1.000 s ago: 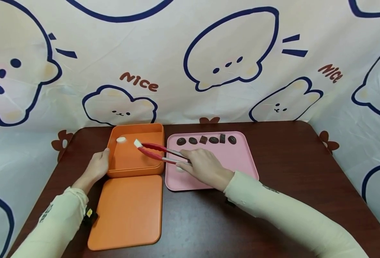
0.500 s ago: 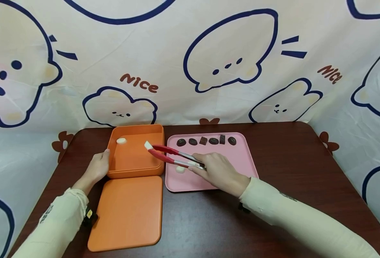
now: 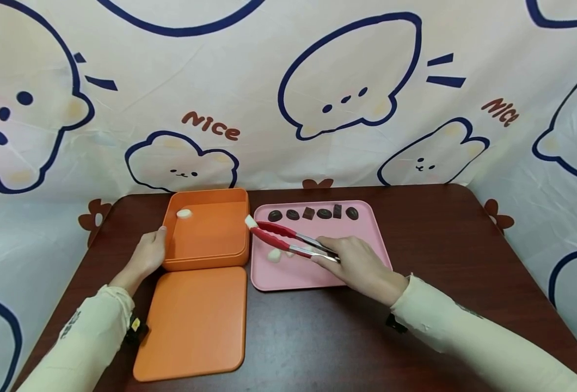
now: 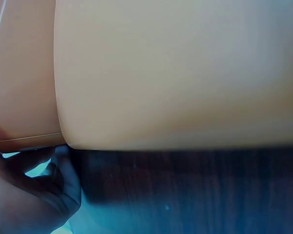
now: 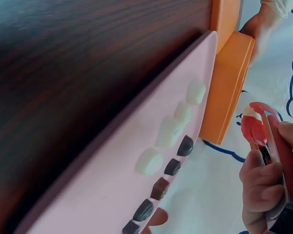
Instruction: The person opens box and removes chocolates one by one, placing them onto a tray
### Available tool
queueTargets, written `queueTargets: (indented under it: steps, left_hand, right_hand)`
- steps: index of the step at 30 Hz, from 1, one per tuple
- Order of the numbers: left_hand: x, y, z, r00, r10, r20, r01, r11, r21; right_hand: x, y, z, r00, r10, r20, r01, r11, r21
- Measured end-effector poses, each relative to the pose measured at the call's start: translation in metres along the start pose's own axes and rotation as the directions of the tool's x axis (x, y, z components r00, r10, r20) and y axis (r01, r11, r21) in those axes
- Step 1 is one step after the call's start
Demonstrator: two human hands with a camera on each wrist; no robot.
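Observation:
My right hand [image 3: 357, 267] grips a pair of tongs [image 3: 288, 237] with red heads and metal arms. Between the red tips sits a small white piece [image 3: 251, 221], also visible in the right wrist view. The tongs are raised over the left edge of the pink tray [image 3: 269, 280]. On that tray lie several white pieces [image 5: 168, 131] and a row of dark chocolates [image 3: 324, 213]. My left hand [image 3: 146, 253] holds the left side of the orange box [image 3: 207, 239], fingers curled against its wall in the left wrist view. One white piece [image 3: 184, 213] lies inside the box.
An orange lid [image 3: 195, 324] lies flat in front of the box on the dark wooden table [image 3: 308, 337]. The box stands right beside the tray's left edge. A printed cloth [image 3: 347, 152] hangs behind and at both sides.
My right hand has moved right and slightly toward me, carrying the tongs and white piece from over the box to the tray's left edge. My left hand and the box have stayed put.

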State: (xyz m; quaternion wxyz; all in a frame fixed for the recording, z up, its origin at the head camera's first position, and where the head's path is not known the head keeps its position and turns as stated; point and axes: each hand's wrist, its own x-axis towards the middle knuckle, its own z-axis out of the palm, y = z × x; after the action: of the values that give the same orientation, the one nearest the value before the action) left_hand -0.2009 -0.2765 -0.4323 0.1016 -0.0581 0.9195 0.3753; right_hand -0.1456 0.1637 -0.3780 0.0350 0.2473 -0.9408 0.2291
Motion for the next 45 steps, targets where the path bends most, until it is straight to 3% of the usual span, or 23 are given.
queueTargets:
  steps: [17, 45]
  left_hand:
    - [-0.001, -0.001, -0.001, 1.0, -0.002, 0.004, 0.002, 1.0, -0.008]
    - [0.001, -0.002, 0.0, 1.0, -0.005, 0.008, 0.005, 1.0, -0.01]
  right_hand:
    - [-0.029, 0.031, -0.006, 0.996, 0.088, 0.028, -0.089, 0.995, 0.05]
    - [-0.079, 0.087, -0.025, 0.971, 0.232, 0.053, -0.237, 0.96, 0.149]
